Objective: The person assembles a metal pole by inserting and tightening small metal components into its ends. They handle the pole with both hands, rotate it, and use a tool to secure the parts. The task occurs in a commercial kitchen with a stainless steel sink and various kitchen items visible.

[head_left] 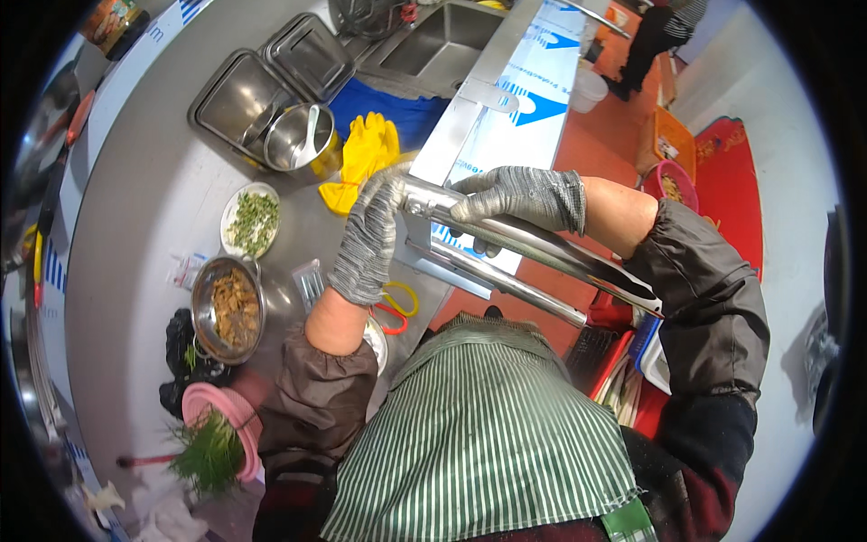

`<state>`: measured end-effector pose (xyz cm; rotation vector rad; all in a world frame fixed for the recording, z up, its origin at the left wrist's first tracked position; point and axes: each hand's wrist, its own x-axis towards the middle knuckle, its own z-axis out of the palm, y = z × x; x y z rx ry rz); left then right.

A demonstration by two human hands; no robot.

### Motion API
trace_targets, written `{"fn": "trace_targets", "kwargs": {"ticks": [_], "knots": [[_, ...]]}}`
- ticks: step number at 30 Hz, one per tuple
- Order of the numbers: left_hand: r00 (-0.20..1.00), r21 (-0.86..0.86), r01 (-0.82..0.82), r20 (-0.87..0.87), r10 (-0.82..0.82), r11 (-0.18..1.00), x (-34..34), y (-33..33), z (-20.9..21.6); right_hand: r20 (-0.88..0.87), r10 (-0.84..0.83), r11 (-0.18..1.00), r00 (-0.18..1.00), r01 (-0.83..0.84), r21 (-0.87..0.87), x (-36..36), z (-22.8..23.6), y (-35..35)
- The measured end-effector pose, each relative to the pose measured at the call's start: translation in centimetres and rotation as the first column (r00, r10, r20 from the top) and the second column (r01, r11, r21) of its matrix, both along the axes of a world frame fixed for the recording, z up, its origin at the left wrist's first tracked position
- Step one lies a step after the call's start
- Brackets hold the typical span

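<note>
A shiny steel tube (551,239) slants from the middle of the view down to the right, with a fitting at its upper left end. My left hand (372,237), in a grey striped knit glove, is closed at that end; its fingertips are partly hidden. My right hand (526,199), gloved alike, grips the tube a little further along, thumb on top and fingers partly beneath. Below runs a second steel tube (515,289), apart from both hands. Behind my hands, a long steel panel (483,149) partly covered in blue-and-white protective film reaches away from me.
On the steel counter (135,271) at left are a bowl of brown food pieces (237,312), a plate of chopped greens (251,221), a steel pot (291,140), yellow gloves (368,149), scissors (390,318) and a pink basket (242,420). A sink (433,45) lies beyond. Another person (657,41) stands far right.
</note>
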<state>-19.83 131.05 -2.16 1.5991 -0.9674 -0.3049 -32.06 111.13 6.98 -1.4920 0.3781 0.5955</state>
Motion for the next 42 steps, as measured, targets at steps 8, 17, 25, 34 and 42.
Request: {"fn": "trace_targets", "kwargs": {"ticks": [8, 17, 25, 34, 42], "knots": [[0.827, -0.092, -0.214, -0.547, 0.130, 0.972, -3.3, -2.2, 2.7, 0.332, 0.524, 0.413, 0.784, 0.107, -0.904, 1.2, 4.0, -2.2], [0.649, 0.114, -0.502, -0.605, 0.461, 0.857, -5.8, -3.7, 5.4, -0.023, 0.901, 0.249, 0.434, -0.558, -0.791, 11.2, 4.4, -0.1], [0.658, 0.060, -0.610, -0.519, 0.547, 0.790, -5.7, -4.1, 2.4, -0.042, 0.895, 0.262, 0.444, -0.600, -0.756, 11.4, 3.1, 0.2], [0.561, -0.166, -0.813, 0.027, 0.827, 0.558, -6.6, -3.9, 2.4, 0.005, 0.920, 0.250, 0.392, -0.578, -0.777, 12.7, 3.2, 0.2], [0.739, -0.032, -0.635, 0.267, 0.619, 0.772, -8.7, -1.0, 4.1, 0.042, 0.942, 0.244, 0.332, -0.596, -0.765, 13.1, 2.6, -0.2]]}}
